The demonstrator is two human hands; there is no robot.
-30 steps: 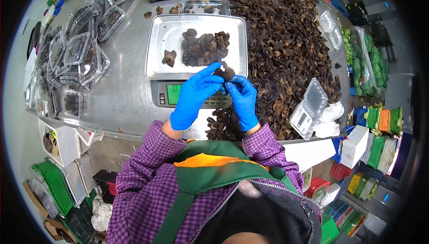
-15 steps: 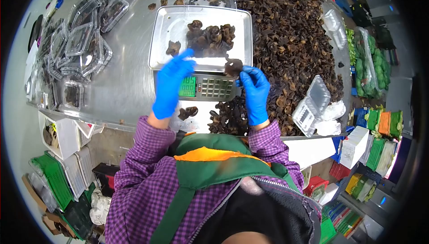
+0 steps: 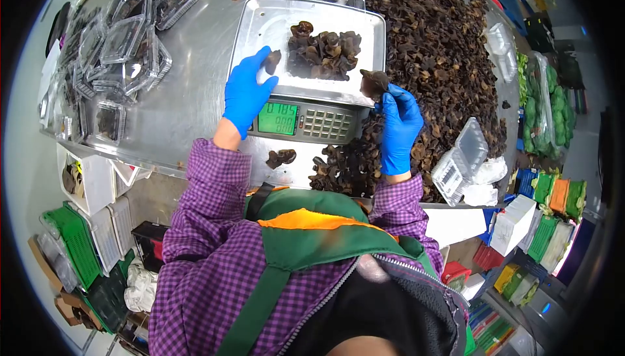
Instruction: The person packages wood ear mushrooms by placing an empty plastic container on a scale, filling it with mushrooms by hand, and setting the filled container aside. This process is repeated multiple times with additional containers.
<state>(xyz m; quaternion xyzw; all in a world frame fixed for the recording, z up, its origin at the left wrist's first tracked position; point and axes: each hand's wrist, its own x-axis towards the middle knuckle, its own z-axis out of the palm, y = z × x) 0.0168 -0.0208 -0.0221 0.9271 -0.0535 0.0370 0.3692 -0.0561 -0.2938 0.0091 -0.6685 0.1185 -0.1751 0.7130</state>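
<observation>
My blue-gloved left hand [image 3: 249, 92] reaches over the left side of the scale's metal pan [image 3: 244, 33], thumb and fingers apart around a single wood ear mushroom piece [image 3: 273, 62]. The fingertips seem to touch that piece, which lies apart from the wood ear pile [image 3: 323, 53] on the pan. By the pan's lower right corner, my blue-gloved right hand [image 3: 400, 128] pinches a dark wood ear mushroom [image 3: 374, 84] between thumb and fingers. Below the pan, the digital scale [image 3: 312, 125] has a lit green display, with its upper line reading about 0.185.
A large heap of wood ears [image 3: 443, 63] covers the table's right side. Clear plastic boxes [image 3: 124, 40] are stacked at left, and an open clear box [image 3: 461, 160] sits at right. Loose pieces [image 3: 280, 158] lie before the scale.
My left hand has moved from above the pan's front edge to the lone piece on its left side. My right hand, still holding its mushroom, has shifted slightly right. The camera view has shifted too.
</observation>
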